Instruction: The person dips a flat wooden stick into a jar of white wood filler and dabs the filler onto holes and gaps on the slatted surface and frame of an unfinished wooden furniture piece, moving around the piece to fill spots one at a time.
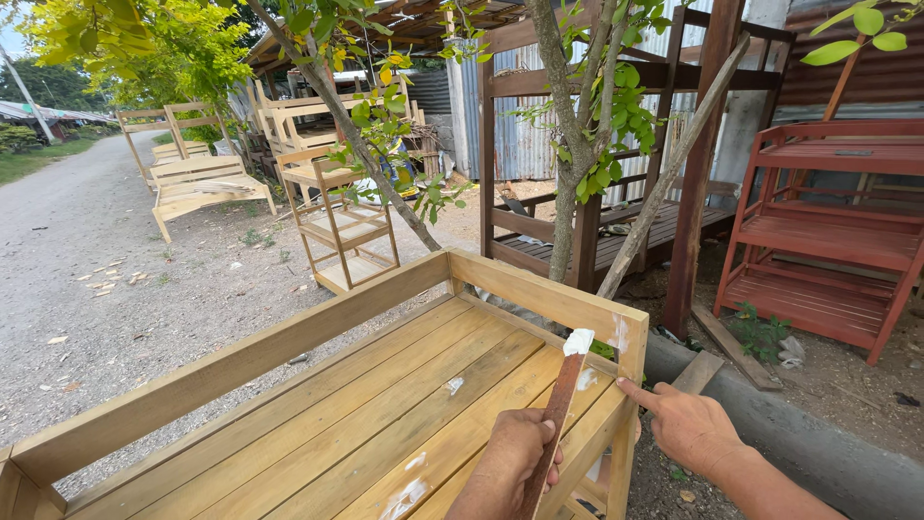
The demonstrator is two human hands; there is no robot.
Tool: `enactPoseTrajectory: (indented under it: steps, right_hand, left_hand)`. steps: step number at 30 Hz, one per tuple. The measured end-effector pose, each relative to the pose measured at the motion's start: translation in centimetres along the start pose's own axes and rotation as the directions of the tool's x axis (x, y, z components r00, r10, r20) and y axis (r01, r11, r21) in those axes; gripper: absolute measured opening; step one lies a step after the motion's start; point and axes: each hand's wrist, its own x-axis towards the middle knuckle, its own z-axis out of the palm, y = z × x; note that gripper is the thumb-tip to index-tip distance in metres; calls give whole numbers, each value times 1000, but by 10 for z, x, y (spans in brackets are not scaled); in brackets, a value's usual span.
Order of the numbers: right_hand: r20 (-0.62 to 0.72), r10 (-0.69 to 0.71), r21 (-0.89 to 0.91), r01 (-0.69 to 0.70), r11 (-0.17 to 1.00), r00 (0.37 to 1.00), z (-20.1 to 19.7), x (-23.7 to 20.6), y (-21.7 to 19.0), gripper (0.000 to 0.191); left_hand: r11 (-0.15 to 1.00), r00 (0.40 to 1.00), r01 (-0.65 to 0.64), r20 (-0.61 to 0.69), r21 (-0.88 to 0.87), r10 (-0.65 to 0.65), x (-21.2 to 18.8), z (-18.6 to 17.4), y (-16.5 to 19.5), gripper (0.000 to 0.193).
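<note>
My left hand [515, 453] grips a rusty flat spatula [556, 409] whose tip carries a lump of white putty [577, 341]. The tip hovers by the end rail of a light wooden bench frame [289, 337] with a slatted seat. My right hand [685, 424] rests beside the frame's corner post, index finger pointing at the post near a white putty smear [618, 332]. More white patches [409, 491] dot the slats near my left wrist.
A thin tree [568, 144] and a dark brown bench stand just behind the frame. A red wooden rack [828, 241] is at right. Unpainted chairs and shelves [337, 221] line a gravel road [77, 241] at left. A concrete curb [770, 424] runs beside my right arm.
</note>
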Motion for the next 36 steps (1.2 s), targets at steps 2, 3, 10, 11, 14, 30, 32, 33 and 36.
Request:
enactPoseTrajectory:
  steps: [2,3,10,11,14,30,32,33,36]
  right_hand:
    - [58,25,20,-26,999,998,0,6,-2,69]
    - [41,19,19,-20,1000,999,1,9,-4,69]
    - [7,14,82,-15,997,1000,-1,9,-6,68]
    - [9,15,96,-16,995,1000,-3,7,-5,68]
    - [92,60,131,-72,989,994,-10,7,-7,65]
    - [-49,125,223,-111,969,991,-3,6,4,44]
    - [-14,110,242,-104,965,994,-3,7,0,56]
    - [-31,85,224,-76,972,996,-4,6,-2,60]
    - [-30,43,162,-37,986,999,-5,10,-9,68]
  left_hand:
    - [1000,1000,-9,23,12,9,1,0,0,30]
    - [1000,999,-15,35,18,14,2,0,1,30]
    - [1000,1000,-9,13,6,9,2,6,4,30]
    - [1000,1000,-2,12,8,2,3,6,5,30]
    - [997,999,40,8,68,-40,9,8,9,30]
    - [999,999,-28,46,41,26,10,-4,0,30]
    - [998,998,-41,51,51,38,10,-3,-1,30]
    - [997,998,-45,53,55,42,11,-2,-2,30]
    - [998,998,-35,47,44,33,15,-2,-2,29]
